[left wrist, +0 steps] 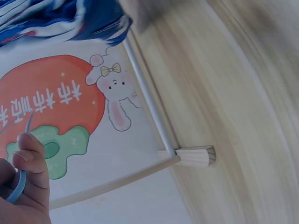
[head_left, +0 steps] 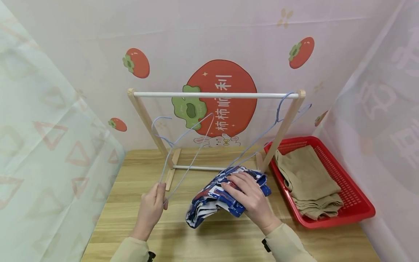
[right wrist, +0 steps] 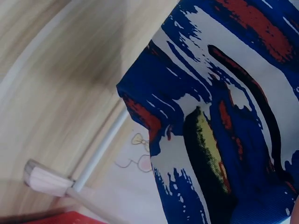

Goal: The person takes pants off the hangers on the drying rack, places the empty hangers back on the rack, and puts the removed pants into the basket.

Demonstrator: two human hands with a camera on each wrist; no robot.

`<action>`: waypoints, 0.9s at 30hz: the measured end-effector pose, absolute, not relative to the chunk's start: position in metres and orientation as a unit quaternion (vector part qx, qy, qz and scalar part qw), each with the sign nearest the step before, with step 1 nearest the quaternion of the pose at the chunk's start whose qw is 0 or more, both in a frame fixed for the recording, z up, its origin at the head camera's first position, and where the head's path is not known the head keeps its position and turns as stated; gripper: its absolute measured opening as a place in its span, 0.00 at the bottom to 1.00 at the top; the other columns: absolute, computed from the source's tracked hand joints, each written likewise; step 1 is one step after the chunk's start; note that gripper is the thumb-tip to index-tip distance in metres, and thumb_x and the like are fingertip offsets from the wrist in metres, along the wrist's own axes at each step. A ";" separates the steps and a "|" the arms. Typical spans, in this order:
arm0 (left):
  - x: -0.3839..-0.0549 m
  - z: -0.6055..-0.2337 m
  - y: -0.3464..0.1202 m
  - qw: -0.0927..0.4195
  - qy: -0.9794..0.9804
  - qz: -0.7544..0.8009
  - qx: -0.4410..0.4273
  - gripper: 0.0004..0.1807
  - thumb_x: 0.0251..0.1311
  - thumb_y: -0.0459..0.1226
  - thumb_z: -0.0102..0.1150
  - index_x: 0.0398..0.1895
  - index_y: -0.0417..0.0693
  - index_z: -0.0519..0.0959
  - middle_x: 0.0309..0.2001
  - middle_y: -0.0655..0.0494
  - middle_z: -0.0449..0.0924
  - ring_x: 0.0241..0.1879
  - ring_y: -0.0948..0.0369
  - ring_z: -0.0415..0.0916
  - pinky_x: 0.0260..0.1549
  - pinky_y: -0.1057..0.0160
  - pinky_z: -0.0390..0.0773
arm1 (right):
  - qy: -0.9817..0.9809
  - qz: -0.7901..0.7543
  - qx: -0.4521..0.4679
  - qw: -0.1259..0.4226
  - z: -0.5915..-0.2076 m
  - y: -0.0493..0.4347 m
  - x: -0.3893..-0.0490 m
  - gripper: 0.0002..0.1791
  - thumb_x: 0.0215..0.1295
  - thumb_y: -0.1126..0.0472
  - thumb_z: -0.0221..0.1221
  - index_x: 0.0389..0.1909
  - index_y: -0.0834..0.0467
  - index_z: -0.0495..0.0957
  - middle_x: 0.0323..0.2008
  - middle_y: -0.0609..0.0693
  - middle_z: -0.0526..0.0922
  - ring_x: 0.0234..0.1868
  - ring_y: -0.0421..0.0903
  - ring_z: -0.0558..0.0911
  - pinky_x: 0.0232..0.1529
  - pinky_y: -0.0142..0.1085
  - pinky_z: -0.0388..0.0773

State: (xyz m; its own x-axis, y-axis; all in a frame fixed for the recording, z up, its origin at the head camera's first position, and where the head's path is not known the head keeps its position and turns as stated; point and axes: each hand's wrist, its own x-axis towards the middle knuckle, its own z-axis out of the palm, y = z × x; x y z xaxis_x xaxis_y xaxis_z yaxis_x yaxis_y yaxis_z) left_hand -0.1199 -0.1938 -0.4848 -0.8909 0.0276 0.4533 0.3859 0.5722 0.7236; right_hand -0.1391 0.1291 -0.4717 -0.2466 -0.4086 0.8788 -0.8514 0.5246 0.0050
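Observation:
In the head view my left hand [head_left: 152, 202] grips a light-blue wire hanger [head_left: 165, 163] by one end, its hook up to the left. The left wrist view shows the fingers [left wrist: 32, 161] curled round the blue wire. My right hand [head_left: 250, 194] holds a folded garment [head_left: 212, 191] printed in blue, white and red, fingers spread over its top and thumb hidden beneath. The garment [right wrist: 196, 112] fills much of the right wrist view. A second blue hanger [head_left: 258, 137] hooks over the rack's rod at the right, its lower end meeting the garment's top edge in view.
A wooden rack with a white rod [head_left: 209, 95] stands at the table's back. To the right, a red basket [head_left: 355, 198] holds folded beige cloth [head_left: 311, 174]. A printed backdrop [head_left: 222, 36] rises behind, with pale side walls. The wooden table [head_left: 176, 240] lies below.

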 end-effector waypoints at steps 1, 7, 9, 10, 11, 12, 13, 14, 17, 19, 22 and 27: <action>-0.120 -0.483 -0.193 0.209 -0.859 -0.449 -0.128 0.20 0.79 0.28 0.41 0.23 0.45 0.66 0.08 0.63 0.70 0.08 0.77 0.56 0.05 0.72 0.59 | -0.756 0.244 0.417 0.442 -0.474 0.131 -0.139 0.16 0.80 0.56 0.52 0.56 0.57 0.84 0.51 0.59 0.85 0.52 0.59 0.84 0.69 0.51 0.72; -0.124 -0.469 -0.192 0.230 -0.844 -0.457 -0.158 0.20 0.78 0.26 0.40 0.23 0.45 0.65 0.08 0.62 0.71 0.07 0.78 0.60 0.04 0.74 0.60 | -0.777 0.235 0.407 0.419 -0.482 0.139 -0.138 0.17 0.82 0.57 0.49 0.58 0.56 0.83 0.53 0.57 0.85 0.54 0.58 0.84 0.71 0.49 0.69; -0.126 -0.466 -0.192 0.236 -0.843 -0.455 -0.163 0.20 0.78 0.26 0.40 0.23 0.45 0.65 0.08 0.62 0.71 0.07 0.78 0.60 0.04 0.74 0.61 | -0.778 0.236 0.408 0.416 -0.483 0.142 -0.138 0.17 0.81 0.57 0.49 0.58 0.56 0.83 0.53 0.57 0.85 0.54 0.58 0.84 0.72 0.49 0.68; -0.126 -0.464 -0.192 0.239 -0.842 -0.455 -0.164 0.19 0.78 0.26 0.41 0.23 0.45 0.65 0.08 0.62 0.72 0.07 0.77 0.60 0.04 0.74 0.61 | -0.779 0.236 0.407 0.414 -0.483 0.143 -0.138 0.17 0.81 0.57 0.49 0.58 0.56 0.83 0.53 0.57 0.85 0.54 0.58 0.84 0.72 0.49 0.68; -0.127 -0.462 -0.192 0.240 -0.841 -0.457 -0.163 0.19 0.78 0.26 0.41 0.23 0.45 0.66 0.08 0.62 0.72 0.07 0.77 0.60 0.04 0.74 0.61 | -0.780 0.236 0.407 0.413 -0.483 0.144 -0.138 0.17 0.82 0.56 0.49 0.58 0.56 0.83 0.53 0.57 0.85 0.54 0.58 0.84 0.72 0.48 0.67; -0.128 -0.461 -0.192 0.241 -0.841 -0.456 -0.162 0.19 0.78 0.26 0.41 0.23 0.45 0.66 0.09 0.62 0.72 0.07 0.76 0.60 0.04 0.73 0.61 | -0.781 0.235 0.406 0.412 -0.484 0.145 -0.138 0.17 0.82 0.56 0.49 0.58 0.55 0.83 0.53 0.57 0.85 0.54 0.58 0.84 0.72 0.49 0.67; -0.129 -0.459 -0.192 0.241 -0.841 -0.458 -0.159 0.19 0.78 0.26 0.42 0.23 0.45 0.66 0.09 0.62 0.72 0.06 0.76 0.61 0.04 0.73 0.62 | -0.781 0.235 0.406 0.412 -0.484 0.145 -0.138 0.17 0.82 0.56 0.49 0.58 0.55 0.83 0.53 0.57 0.85 0.54 0.58 0.84 0.72 0.48 0.67; -0.129 -0.458 -0.192 0.240 -0.841 -0.459 -0.155 0.19 0.78 0.27 0.42 0.23 0.45 0.66 0.09 0.62 0.73 0.06 0.74 0.62 0.04 0.73 0.62 | -0.781 0.234 0.407 0.411 -0.484 0.146 -0.138 0.17 0.82 0.56 0.49 0.58 0.56 0.83 0.53 0.57 0.85 0.54 0.58 0.84 0.72 0.49 0.67; -0.131 -0.455 -0.192 0.234 -0.841 -0.466 -0.145 0.19 0.78 0.28 0.43 0.23 0.46 0.66 0.09 0.61 0.73 0.05 0.70 0.64 0.05 0.72 0.63 | -0.781 0.231 0.409 0.411 -0.485 0.148 -0.138 0.17 0.82 0.56 0.49 0.58 0.56 0.83 0.53 0.57 0.85 0.55 0.58 0.83 0.70 0.51 0.70; -0.133 -0.453 -0.192 0.232 -0.838 -0.472 -0.143 0.19 0.78 0.28 0.43 0.24 0.45 0.67 0.10 0.59 0.74 0.05 0.68 0.66 0.05 0.72 0.64 | -0.781 0.228 0.410 0.413 -0.485 0.148 -0.138 0.17 0.82 0.57 0.49 0.58 0.56 0.83 0.53 0.57 0.85 0.55 0.58 0.83 0.67 0.53 0.73; -0.135 -0.448 -0.191 0.234 -0.836 -0.474 -0.148 0.18 0.78 0.27 0.42 0.24 0.43 0.67 0.10 0.58 0.74 0.06 0.69 0.67 0.05 0.72 0.64 | -0.784 0.218 0.407 0.416 -0.485 0.150 -0.137 0.17 0.82 0.58 0.48 0.58 0.55 0.83 0.53 0.57 0.85 0.56 0.57 0.83 0.63 0.55 0.76; -0.143 -0.439 -0.190 0.235 -0.836 -0.470 -0.159 0.19 0.79 0.28 0.40 0.24 0.40 0.66 0.10 0.57 0.74 0.05 0.68 0.67 0.03 0.72 0.64 | -0.791 0.204 0.401 0.415 -0.486 0.153 -0.136 0.18 0.83 0.60 0.46 0.58 0.54 0.84 0.53 0.56 0.85 0.56 0.57 0.83 0.59 0.57 0.78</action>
